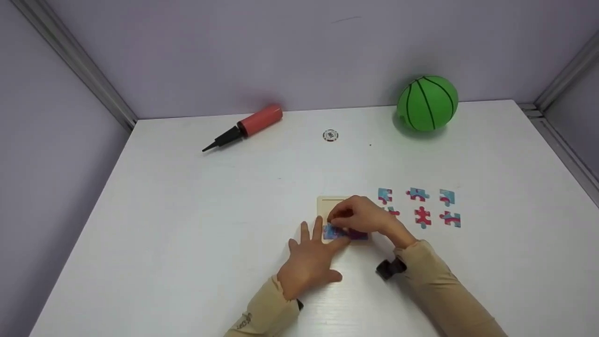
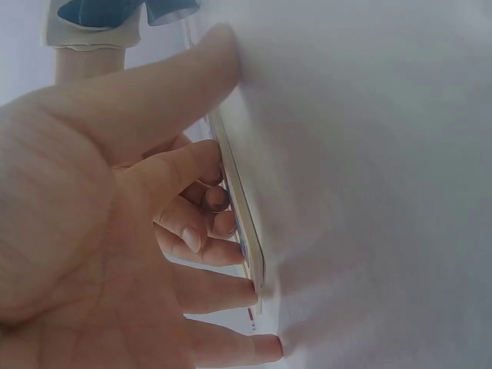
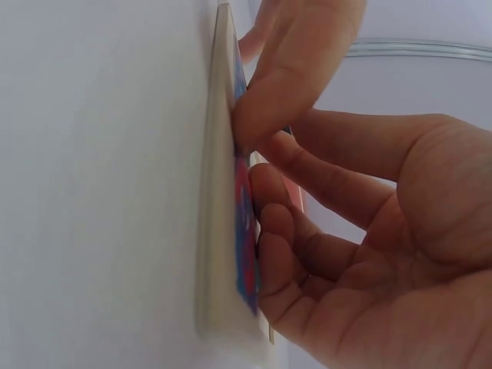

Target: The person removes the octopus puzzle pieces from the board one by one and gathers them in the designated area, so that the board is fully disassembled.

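My left hand [image 1: 309, 260] lies flat, fingers straight, steadying the puzzle tray [image 1: 327, 203] on the counter [image 1: 187, 210]. My right hand [image 1: 362, 215], fingers curled, presses a puzzle piece [image 1: 333, 232] into the tray. Loose pieces [image 1: 422, 216] lie just right of it.

Both arms are covered by long beige sleeves [image 1: 440, 290] of a soft, close-fitting fabric, ending at the wrists. The left sleeve [image 1: 262, 313] carries small dark lettering near the cuff; it is too small to read. A black device [image 1: 390, 268] is mounted at the right wrist, and a black edge shows at the left cuff. The left hand [image 1: 309, 260] and right hand [image 1: 362, 215] are bare, without gloves.
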A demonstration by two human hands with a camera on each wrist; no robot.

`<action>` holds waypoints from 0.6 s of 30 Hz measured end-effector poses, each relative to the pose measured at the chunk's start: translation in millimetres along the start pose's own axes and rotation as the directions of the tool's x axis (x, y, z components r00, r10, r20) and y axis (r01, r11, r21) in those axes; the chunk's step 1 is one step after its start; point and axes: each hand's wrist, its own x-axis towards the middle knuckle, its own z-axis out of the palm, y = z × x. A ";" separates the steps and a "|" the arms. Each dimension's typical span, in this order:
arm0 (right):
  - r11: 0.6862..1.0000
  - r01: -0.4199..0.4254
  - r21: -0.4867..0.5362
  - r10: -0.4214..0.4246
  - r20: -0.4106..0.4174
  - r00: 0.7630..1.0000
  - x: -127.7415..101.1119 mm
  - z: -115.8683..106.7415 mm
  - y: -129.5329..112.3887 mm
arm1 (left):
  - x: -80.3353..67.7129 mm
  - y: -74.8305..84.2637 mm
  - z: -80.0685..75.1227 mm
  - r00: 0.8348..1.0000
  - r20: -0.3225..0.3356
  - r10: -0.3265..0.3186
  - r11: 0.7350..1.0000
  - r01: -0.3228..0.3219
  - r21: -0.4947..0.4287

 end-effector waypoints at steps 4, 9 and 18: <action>1.000 0.009 0.027 -0.009 -0.014 1.000 0.1 0.4 -0.8 | 0.1 -0.5 0.4 1.000 0.002 -0.005 1.000 0.005 -0.003; 0.994 0.013 0.106 -0.010 -0.024 1.000 0.0 0.3 -0.3 | 1.0 -1.6 1.5 1.000 0.001 0.005 1.000 -0.005 -0.004; 0.990 -0.008 0.138 0.011 -0.017 1.000 -0.2 1.9 -3.0 | 0.9 -1.9 1.7 1.000 -0.008 0.022 1.000 -0.022 0.007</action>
